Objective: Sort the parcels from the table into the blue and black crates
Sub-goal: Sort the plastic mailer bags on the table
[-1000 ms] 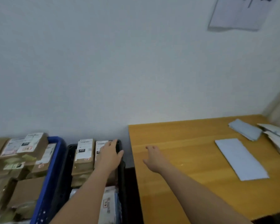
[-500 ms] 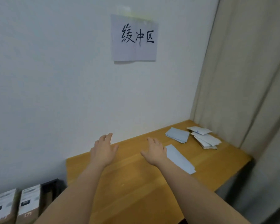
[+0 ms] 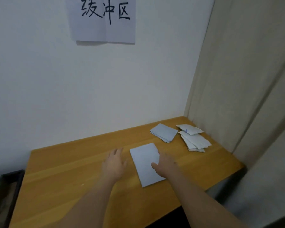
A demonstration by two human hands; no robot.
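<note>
Since the flat parcel (image 3: 145,163) lies nearest on the counter (image 3: 64,170), both hands flank it. Left hand (image 3: 113,165) hovers spread beside it; right hand (image 3: 167,165) rests on its edge, fingers relaxed, likely to lift it.

My feed is evenly lit, soft and a little dim, with no glare on the desk (image 3: 59,183). I see a thin shadow under the paper sign (image 3: 102,20) on the wall, and faint ones under both forearms. Everything is slightly soft. The curtain (image 3: 247,79) bows at the right edge, and the bottom corners go dark.
</note>
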